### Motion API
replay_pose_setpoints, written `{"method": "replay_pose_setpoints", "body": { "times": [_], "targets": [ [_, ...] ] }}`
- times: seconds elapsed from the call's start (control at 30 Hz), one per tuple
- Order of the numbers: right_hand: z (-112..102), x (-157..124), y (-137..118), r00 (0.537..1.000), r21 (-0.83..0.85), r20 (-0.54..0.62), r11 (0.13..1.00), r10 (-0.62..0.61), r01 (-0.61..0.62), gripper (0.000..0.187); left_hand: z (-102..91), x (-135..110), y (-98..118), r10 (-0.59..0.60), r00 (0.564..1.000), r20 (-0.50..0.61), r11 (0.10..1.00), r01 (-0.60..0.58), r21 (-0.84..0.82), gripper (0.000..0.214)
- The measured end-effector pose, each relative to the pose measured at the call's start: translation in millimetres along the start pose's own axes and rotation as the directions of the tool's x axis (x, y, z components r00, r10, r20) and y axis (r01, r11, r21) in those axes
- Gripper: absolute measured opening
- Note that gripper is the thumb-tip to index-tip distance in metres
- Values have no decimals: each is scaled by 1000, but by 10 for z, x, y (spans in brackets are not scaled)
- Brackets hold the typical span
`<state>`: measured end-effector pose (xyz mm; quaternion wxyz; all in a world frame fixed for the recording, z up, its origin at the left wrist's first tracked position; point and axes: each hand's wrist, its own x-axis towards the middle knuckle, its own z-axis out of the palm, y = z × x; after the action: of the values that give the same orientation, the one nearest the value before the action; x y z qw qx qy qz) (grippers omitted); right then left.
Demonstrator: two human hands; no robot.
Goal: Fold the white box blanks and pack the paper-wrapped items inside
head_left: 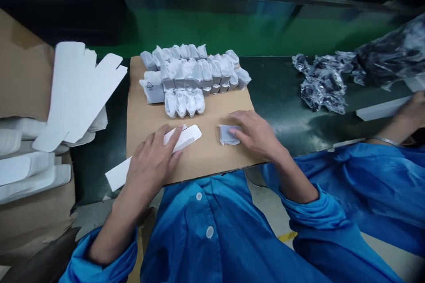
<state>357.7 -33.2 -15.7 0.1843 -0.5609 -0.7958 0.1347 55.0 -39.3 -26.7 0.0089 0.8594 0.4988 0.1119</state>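
Blue work-jacket cloth (199,247), with pale buttons, filled the bottom centre of the frame. Just above it were the wearer's hands. The left hand (151,154) lay over a long white carton (187,137) left of centre, fingers on its far side and thumb on the near one, grasping it. The carton's long axis slanted from lower left to upper right, so its rounded end pointed roughly towards a small wrapped packet (228,135), which lay a little right of centre, apart from the carton. The right hand (254,132) was clearly the nearer to that packet: it came in from the right with fingers and thumb parted, the thumb over the packet's right edge, though whether it pressed there could not be told. The packet's own long axis was hard to judge.

Beneath everything lay a brown cardboard sheet (212,161), with rows of wrapped packets (187,75) at upper centre. The dark green counter (275,88) carried it; flat white cartons (71,79) were piled at upper left, clear plastic bags (327,79) lay at upper right, and a co-worker's hand (413,112) was at the right edge.
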Motion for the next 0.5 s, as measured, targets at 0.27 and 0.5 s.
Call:
{"method": "replay_pose_setpoints", "body": {
  "times": [0.27,0.5],
  "targets": [
    [-83,-159,-90,996,88,72,995,-52,45,41,-21,-4,26,142,976,164,980,-115,-162,51],
    [155,23,-477,948,207,176,952,-265,227,39,-99,-60,57,270,950,158,938,-222,-267,47]
  ]
}}
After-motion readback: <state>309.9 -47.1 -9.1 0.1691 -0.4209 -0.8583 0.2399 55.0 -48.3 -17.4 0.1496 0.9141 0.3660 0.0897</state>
